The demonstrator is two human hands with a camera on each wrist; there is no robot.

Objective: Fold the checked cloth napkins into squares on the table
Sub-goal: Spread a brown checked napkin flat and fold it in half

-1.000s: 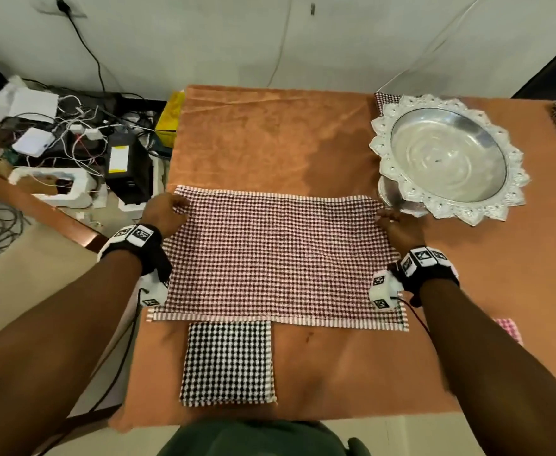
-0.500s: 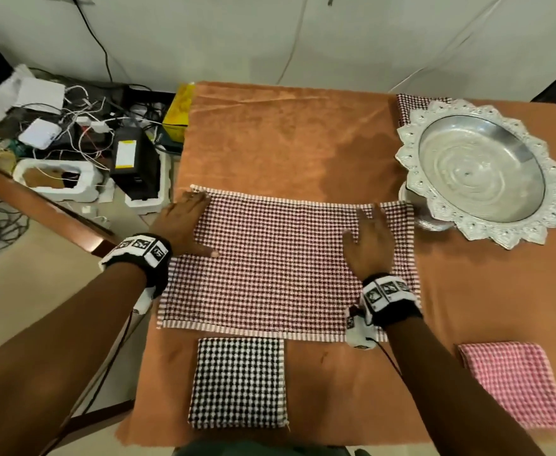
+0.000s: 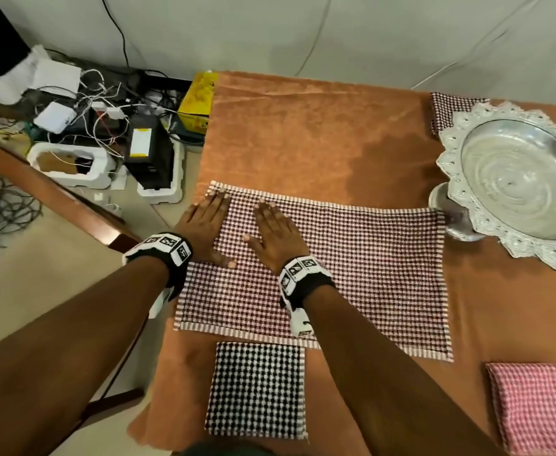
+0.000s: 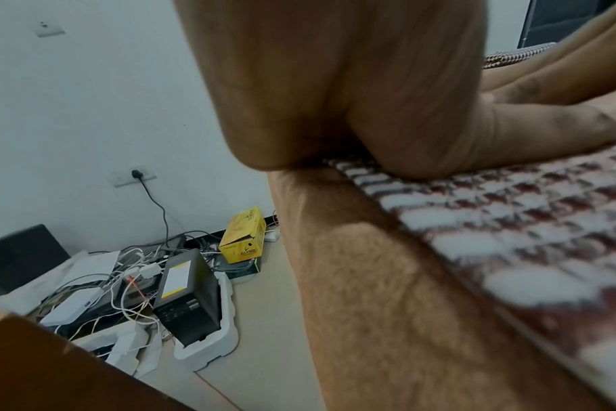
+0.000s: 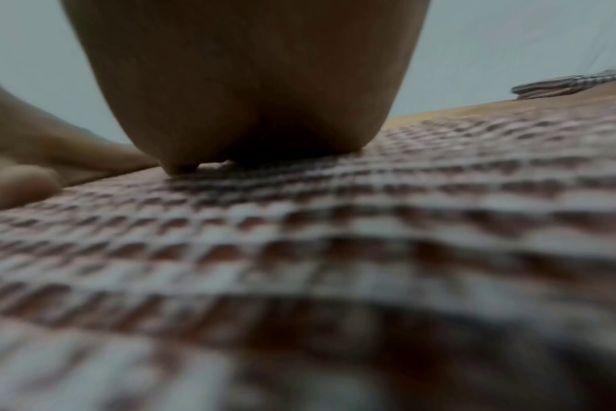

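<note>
A maroon-and-white checked napkin (image 3: 352, 268) lies flat as a wide rectangle on the orange-covered table (image 3: 302, 133). My left hand (image 3: 209, 225) presses flat on its far left part, fingers straight and reaching the far left corner. Beside it my right hand (image 3: 271, 233) lies flat on the napkin too, fingers straight. In the left wrist view the palm (image 4: 387, 105) rests on the napkin's striped hem (image 4: 370, 183). The right wrist view shows the palm (image 5: 250, 91) down on the blurred checked weave (image 5: 334, 250).
A folded black-and-white checked square (image 3: 256, 390) sits at the table's near edge, and a folded pink checked napkin (image 3: 539, 403) lies near right. A scalloped silver stand-bowl (image 3: 516, 185) stands far right over another checked cloth (image 3: 447, 106). Boxes and cables (image 3: 105, 133) clutter the floor left.
My right hand has slid left across the napkin from its right edge to beside my left hand. The left hand went from holding the corner to lying flat on the cloth.
</note>
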